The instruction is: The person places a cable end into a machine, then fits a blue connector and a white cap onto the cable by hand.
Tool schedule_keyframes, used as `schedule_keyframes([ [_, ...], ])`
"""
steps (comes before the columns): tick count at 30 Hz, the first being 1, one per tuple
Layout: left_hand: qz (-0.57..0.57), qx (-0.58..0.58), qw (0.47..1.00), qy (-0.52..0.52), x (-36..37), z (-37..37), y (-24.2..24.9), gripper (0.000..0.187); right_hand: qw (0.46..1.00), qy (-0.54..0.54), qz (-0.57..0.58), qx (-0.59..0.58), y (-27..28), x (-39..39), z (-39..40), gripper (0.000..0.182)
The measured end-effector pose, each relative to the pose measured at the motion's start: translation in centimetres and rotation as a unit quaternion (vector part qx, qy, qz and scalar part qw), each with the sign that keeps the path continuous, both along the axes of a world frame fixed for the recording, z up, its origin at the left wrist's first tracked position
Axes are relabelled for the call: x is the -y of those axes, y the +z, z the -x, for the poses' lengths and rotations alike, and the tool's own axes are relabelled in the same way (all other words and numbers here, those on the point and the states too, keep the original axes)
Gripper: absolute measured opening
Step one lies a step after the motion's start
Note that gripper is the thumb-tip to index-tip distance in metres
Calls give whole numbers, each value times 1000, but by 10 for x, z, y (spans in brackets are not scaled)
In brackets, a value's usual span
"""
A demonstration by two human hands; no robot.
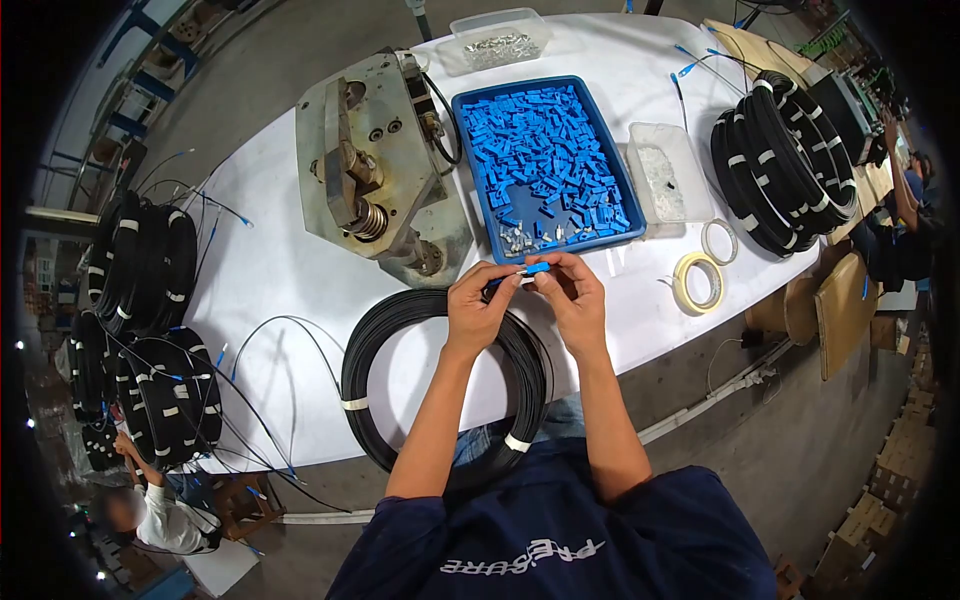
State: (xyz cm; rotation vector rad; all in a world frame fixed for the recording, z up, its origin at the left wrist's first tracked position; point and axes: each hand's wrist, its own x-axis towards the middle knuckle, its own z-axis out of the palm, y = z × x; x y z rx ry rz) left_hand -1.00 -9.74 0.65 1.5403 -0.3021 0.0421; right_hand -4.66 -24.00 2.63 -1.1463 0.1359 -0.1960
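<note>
In front of the blue tray, my hands meet over a small blue connector housing. My right hand pinches this housing between thumb and fingers. From the other side, my left hand grips the end of a thin black cable, its pale tip meeting the housing. Below my wrists lies a coil of black cable, bound with white tape and overlapping the table's front edge. Many loose blue housings fill most of the tray, with small pale parts in its near left corner.
A metal press stands left of the tray. Clear plastic boxes hold small parts. Tape rolls lie at right. Taped cable coils sit at both ends. Other people are off both sides.
</note>
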Motion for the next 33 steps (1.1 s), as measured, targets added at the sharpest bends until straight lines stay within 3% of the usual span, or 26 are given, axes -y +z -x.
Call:
schedule_keyframes([
  [5,2,7,1000,-7,-1,0,-2,10,999,-10,9,-33,3,-5,2,24],
  [11,100,-110,987,-62,-3,0,5,12,998,-30,23,-56,7,-12,0,22],
  [14,65,-122,987,-81,-6,-2,2,11,997,-40,33,-57,2,-15,-1,22],
  [16,-17,-99,993,-67,-7,-2,-1,11,996,-51,41,-58,-3,-19,0,22],
  [22,-12,-89,994,-55,-6,-1,-1,11,982,-125,144,-11,-6,-28,-1,18],
  [29,-28,-103,991,-79,-4,-1,-2,10,992,-34,31,-118,2,-9,-3,17],
  [31,113,-153,977,-95,0,1,9,9,992,-38,-18,-123,4,-10,-4,18],
  [33,118,-155,977,-91,-1,1,7,8,991,-52,-26,-121,5,-13,-5,18],
])
